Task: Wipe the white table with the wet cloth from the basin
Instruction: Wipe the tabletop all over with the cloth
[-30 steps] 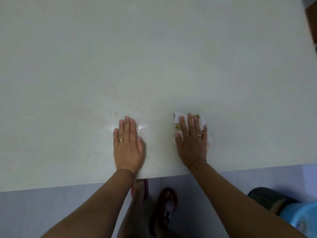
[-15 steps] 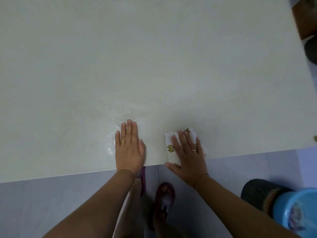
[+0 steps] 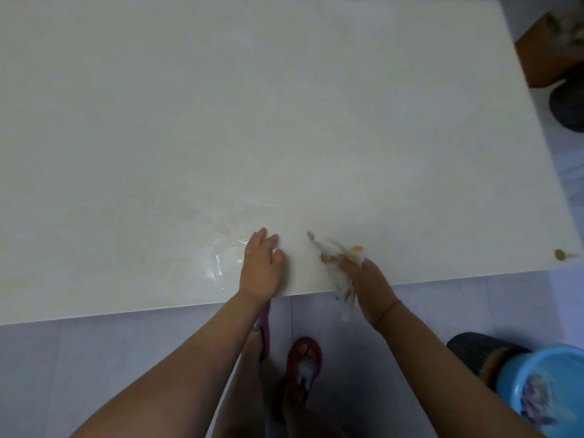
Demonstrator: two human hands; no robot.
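Note:
The white table (image 3: 284,121) fills most of the view, with a wet, shiny patch left of my left hand. My left hand (image 3: 259,267) rests flat on the table near its front edge. My right hand (image 3: 368,286) grips the white printed cloth (image 3: 335,254), bunched and blurred, at the front edge; part of the cloth hangs below the edge. The blue basin (image 3: 550,390) sits low at the right, beside the table.
A dark round stool (image 3: 474,349) stands next to the basin. A small brownish object (image 3: 560,254) lies at the table's right front corner. A brown box (image 3: 546,52) and a dark round object (image 3: 568,105) are beyond the right edge. My sandalled feet (image 3: 303,361) stand below.
My right hand has gone from pressing the flat cloth on the table to gripping it bunched at the front edge. My left hand has stayed in place. The view has shifted left.

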